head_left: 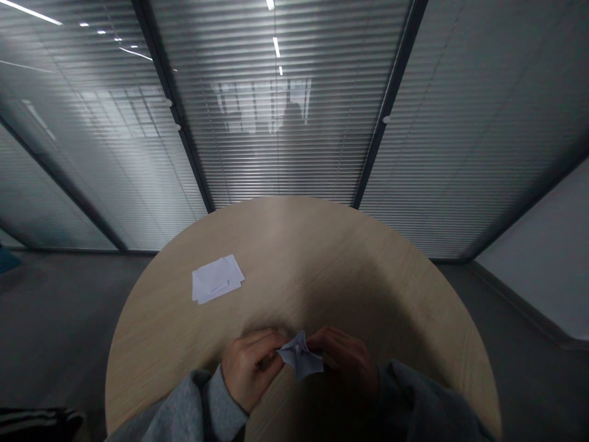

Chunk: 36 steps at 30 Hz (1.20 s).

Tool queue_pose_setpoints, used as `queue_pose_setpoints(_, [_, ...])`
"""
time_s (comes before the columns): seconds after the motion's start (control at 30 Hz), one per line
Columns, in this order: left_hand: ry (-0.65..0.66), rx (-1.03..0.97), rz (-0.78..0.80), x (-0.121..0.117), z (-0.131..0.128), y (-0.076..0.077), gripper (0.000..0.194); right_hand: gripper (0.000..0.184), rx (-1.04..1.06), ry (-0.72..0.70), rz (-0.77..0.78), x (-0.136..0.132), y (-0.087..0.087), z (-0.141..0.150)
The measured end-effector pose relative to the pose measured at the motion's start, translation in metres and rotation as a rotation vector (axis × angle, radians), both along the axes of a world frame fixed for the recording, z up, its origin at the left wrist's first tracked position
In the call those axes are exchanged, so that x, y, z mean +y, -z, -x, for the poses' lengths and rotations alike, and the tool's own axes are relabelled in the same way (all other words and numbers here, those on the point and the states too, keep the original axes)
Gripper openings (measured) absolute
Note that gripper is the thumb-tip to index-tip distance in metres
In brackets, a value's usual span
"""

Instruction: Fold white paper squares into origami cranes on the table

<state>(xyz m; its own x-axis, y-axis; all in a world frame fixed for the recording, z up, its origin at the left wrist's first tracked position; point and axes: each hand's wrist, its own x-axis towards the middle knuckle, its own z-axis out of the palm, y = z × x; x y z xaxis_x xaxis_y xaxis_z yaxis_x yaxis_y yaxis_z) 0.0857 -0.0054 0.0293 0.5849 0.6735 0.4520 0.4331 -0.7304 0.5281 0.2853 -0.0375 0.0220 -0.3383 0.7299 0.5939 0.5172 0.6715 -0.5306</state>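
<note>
Head view: a person's left hand (pixel 251 368) and right hand (pixel 345 362) meet over the near part of a round pale-wood table (pixel 294 236), with grey knit sleeves (pixel 184 405) at the wrists. Both hands are clenched inward, their fingers (pixel 271 342) grasping a small piece of folded white paper (pixel 300 356) from opposite sides. Its pointed corners stick out between them, and it is hard to tell whether it touches the tabletop. (The right hand lies in shadow, so exactly how its fingers sit cannot be made out.) A small stack of white paper sheets (pixel 217 279) lies on the table well ahead and to the left, apart from both hands.

The thin paper looks like the weak point. If the hands pull apart while pinching hard, it could tear at a crease. If either grip relaxes, the folds could spring open or the piece could slip and drop to the table. The dim light over the right hand could also hide a crooked or slipping fold. The loose stack seems at little risk from here, though a wide sweep of a sleeve could scatter it.
</note>
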Motion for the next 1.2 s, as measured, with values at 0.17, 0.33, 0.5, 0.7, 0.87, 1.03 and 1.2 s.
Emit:
queue_pose_setpoints(0.17, [-0.010,0.015,0.015,0.001,0.000,0.002,0.012,0.029,-0.036,0.013,-0.006,-0.001,-0.003,0.000])
queue_pose_setpoints(0.33, [0.105,-0.035,0.100,-0.001,0.001,0.001,0.018,0.039,-0.080,-0.006,0.005,-0.002,0.001,-0.002])
queue_pose_setpoints(0.5, [-0.022,-0.022,0.180,-0.001,0.001,0.005,0.020,0.039,-0.069,0.034,0.050,-0.003,0.003,-0.002])
queue_pose_setpoints(0.7, [-0.066,-0.024,0.190,-0.002,-0.002,0.005,0.019,0.036,-0.076,0.041,0.010,-0.001,0.003,-0.002])
queue_pose_setpoints(0.87, [-0.030,0.035,0.067,-0.003,-0.002,0.001,0.012,0.034,-0.114,0.035,-0.001,-0.003,0.003,0.000])
queue_pose_setpoints(1.03, [-0.009,0.116,-0.085,-0.003,0.000,0.003,0.016,0.027,-0.196,0.036,-0.022,-0.004,0.001,0.001])
queue_pose_setpoints(1.2, [0.010,0.200,-0.140,-0.004,0.000,0.012,0.016,0.018,-0.326,0.095,-0.005,-0.005,0.002,0.005])
